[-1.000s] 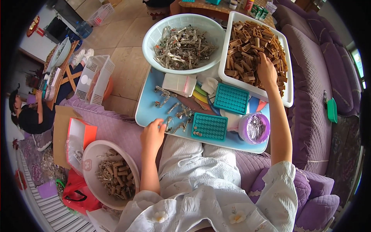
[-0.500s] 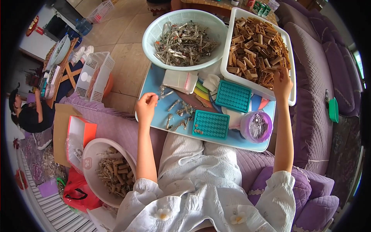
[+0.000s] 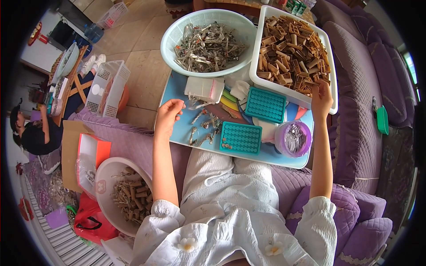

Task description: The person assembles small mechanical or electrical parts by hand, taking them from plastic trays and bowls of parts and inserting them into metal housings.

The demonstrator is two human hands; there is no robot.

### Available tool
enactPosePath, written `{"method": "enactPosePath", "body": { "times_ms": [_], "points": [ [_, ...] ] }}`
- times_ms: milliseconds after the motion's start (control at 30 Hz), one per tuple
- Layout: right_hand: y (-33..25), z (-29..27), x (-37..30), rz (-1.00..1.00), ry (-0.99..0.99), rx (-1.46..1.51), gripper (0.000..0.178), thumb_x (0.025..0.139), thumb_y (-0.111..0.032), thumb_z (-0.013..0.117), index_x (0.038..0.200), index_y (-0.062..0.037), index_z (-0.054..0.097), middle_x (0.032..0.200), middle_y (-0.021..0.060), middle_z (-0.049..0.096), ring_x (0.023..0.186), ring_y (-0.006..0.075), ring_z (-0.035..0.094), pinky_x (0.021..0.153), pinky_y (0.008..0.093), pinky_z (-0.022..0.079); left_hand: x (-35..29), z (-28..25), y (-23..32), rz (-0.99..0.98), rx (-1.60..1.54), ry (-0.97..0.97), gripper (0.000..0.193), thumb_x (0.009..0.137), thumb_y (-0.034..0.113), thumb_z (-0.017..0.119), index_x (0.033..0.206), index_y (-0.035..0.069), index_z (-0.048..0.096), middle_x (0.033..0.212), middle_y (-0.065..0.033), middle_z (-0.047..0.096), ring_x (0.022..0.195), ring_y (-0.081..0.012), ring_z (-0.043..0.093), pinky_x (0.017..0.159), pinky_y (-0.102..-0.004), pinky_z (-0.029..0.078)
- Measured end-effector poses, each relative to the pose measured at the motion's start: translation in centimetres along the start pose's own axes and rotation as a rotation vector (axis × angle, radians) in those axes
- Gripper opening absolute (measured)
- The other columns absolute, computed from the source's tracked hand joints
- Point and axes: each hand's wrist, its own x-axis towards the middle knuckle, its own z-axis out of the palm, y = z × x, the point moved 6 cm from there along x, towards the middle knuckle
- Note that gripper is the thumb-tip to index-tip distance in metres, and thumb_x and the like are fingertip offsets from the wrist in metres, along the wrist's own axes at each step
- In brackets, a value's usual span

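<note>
Head view: right hand (image 3: 322, 97) is sitting narrowed at brown pieces (image 3: 293, 51) in the white tub (image 3: 255, 62), grip unclear; left hand (image 3: 168, 116) is hovering over the desk (image 3: 174, 91), pinched close, contents unclear. Pieces are looking light, stiff, inviting a side pinch.

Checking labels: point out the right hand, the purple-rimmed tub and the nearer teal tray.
Right hand (image 3: 322, 98): head view, middle of the hand.
Purple-rimmed tub (image 3: 280, 138): head view, left wall.
Nearer teal tray (image 3: 243, 137): head view, middle of its grid.

Crinkled white top (image 3: 224, 221), gathered sleeves (image 3: 317, 221), 2 yellow-centred white flowers (image 3: 187, 244), pale crinkled trousers (image 3: 208, 173)
</note>
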Motion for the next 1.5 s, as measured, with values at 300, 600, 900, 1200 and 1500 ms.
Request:
{"method": "enactPosePath", "body": {
  "times_ms": [300,600,900,1200,1500],
  "points": [
    [1.1,-0.2,-0.8,0.038,0.003,0.141,0.011,0.081,-0.004,0.049,0.090,-0.0002,0.054,0.068,0.0025,0.055,0.059,0.0066,0.051,0.057,0.0195,0.041,0.1,-0.2,0.4,-0.029,-0.200,-0.005,0.012,0.082,0.017,0.058,0.089,0.007,0.056,0.079,0.0003,0.055,0.065,-0.0038,0.048,0.050,-0.0152,0.035],
    [-0.1,0.5,-1.2,0.015,0.006,-0.041,0.011,0.079,-0.006,0.051,0.088,-0.0017,0.055,0.065,0.0041,0.056,0.058,0.0085,0.052,0.055,0.0216,0.041,0.2,0.7,1.3,0.071,-0.071,-0.025,0.012,0.080,0.014,0.060,0.086,0.004,0.057,0.080,-0.0005,0.057,0.065,-0.0049,0.050,0.053,-0.0160,0.037],
    [-0.9,0.3,-1.3,-0.055,0.171,-0.219,0.012,0.078,-0.009,0.051,0.087,-0.0051,0.058,0.062,0.0064,0.056,0.053,0.0147,0.053,0.052,0.0265,0.042,0.5,0.9,2.0,0.116,0.063,0.025,0.013,0.075,0.010,0.064,0.085,0.003,0.059,0.076,0.0001,0.059,0.068,-0.0055,0.053,0.061,-0.0195,0.041],
    [-0.1,0.0,-1.4,0.040,0.156,-0.129,0.012,0.079,-0.010,0.051,0.087,-0.0038,0.058,0.058,0.0059,0.055,0.051,0.0124,0.051,0.051,0.0250,0.040,0.8,0.9,0.5,-0.121,-0.779,-0.192,0.012,0.079,0.016,0.061,0.087,0.008,0.056,0.076,0.0014,0.059,0.068,-0.0072,0.056,0.055,-0.0173,0.040],
    [-0.6,0.9,-1.0,0.003,0.065,-0.267,0.015,0.077,-0.013,0.050,0.087,-0.0050,0.058,0.066,0.0111,0.060,0.057,0.0235,0.058,0.055,0.0317,0.044,0.4,0.8,2.4,-0.006,-0.341,-0.115,0.011,0.080,0.013,0.060,0.088,0.007,0.055,0.079,0.0007,0.057,0.073,-0.0073,0.056,0.060,-0.0176,0.043]
  ]
}}
